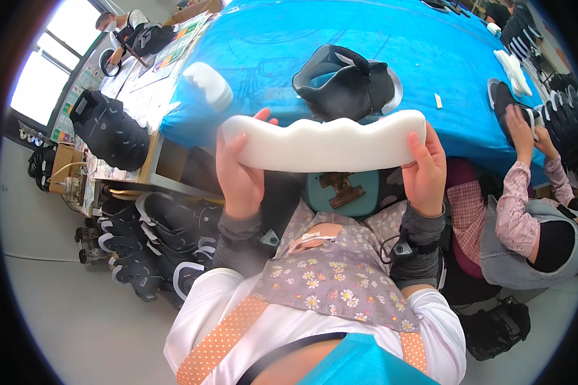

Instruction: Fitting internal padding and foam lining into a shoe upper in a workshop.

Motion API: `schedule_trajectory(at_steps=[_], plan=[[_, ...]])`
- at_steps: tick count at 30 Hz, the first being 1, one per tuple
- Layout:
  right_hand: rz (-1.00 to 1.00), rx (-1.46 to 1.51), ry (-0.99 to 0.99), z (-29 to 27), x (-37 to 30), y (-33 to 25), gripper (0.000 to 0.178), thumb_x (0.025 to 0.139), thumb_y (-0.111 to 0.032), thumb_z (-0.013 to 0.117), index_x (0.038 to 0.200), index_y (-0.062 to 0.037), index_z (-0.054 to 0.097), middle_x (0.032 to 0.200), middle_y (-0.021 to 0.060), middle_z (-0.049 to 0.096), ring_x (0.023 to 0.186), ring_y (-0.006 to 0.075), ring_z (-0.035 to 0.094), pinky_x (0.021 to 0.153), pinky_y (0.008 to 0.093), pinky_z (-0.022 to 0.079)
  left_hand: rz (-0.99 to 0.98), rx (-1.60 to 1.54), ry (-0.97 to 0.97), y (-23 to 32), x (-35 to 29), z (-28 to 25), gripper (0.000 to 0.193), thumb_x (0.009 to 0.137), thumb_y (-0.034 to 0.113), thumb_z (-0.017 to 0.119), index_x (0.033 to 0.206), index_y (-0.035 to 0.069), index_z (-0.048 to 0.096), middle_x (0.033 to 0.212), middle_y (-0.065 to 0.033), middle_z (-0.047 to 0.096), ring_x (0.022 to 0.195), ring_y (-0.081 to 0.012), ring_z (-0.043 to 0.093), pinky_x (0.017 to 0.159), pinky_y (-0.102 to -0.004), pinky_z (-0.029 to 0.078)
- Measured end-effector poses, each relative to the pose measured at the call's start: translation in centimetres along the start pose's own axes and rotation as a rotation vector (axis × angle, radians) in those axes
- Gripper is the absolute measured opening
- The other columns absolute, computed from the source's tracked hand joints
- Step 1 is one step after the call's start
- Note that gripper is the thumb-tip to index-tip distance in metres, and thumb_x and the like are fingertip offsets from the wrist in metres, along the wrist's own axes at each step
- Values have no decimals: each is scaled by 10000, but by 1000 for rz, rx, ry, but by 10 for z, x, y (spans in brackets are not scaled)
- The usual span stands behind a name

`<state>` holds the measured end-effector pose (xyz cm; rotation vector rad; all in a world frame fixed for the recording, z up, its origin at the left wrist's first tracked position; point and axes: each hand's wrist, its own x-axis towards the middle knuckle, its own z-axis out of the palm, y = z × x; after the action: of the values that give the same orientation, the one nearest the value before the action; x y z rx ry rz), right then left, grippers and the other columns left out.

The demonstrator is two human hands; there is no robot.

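Note:
A long white foam strip [327, 146] with a wavy upper edge is stretched level between my two hands, above my lap at the table's near edge. My left hand [241, 179] grips its left end, thumb on the near face. At the other end, my right hand [428, 176] is closed around it in the same way. Just beyond the strip, a black high-cut shoe [343, 86] rests on the blue-covered table [257, 38], its opening tilted toward the left. The strip hides the table's edge in front of the shoe.
White foam pieces lie stacked [212, 90] at the table's left and in another pile [512, 74] at far right. Dark shoes [167, 237] crowd the lower left. A rusty metal piece [340, 190] sits on a teal seat. On the right, a co-worker [526, 192] handles a shoe.

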<state>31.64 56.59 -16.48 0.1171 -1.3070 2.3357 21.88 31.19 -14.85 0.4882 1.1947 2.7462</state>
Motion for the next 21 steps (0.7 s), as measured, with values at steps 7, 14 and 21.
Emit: schedule_trajectory(at_steps=[7,14,21], plan=[[-193,-611,-182,43,-11,5,450,954,-113,530,1371,11,414,1224,147,570,1029,191,555,912,283,430,185,524,-451,-16,-22,36,622,887,45,469,1454,-62,237,1530,-201,238,1430,-308,212,1147,-404,164],[-293,-727,-395,59,-17,16,653,891,-27,566,1465,4,256,1422,242,390,1287,345,443,1025,345,369,298,650,-452,-30,-32,39,580,920,72,461,1449,-60,261,1531,-218,226,1441,-354,161,1148,-436,146],[-313,-720,-419,60,-17,19,678,882,-1,566,1472,4,233,1466,237,333,1337,377,378,1067,366,328,383,721,-462,-33,-34,41,559,929,93,489,1432,-60,298,1506,-212,287,1432,-365,188,1137,-448,180]])
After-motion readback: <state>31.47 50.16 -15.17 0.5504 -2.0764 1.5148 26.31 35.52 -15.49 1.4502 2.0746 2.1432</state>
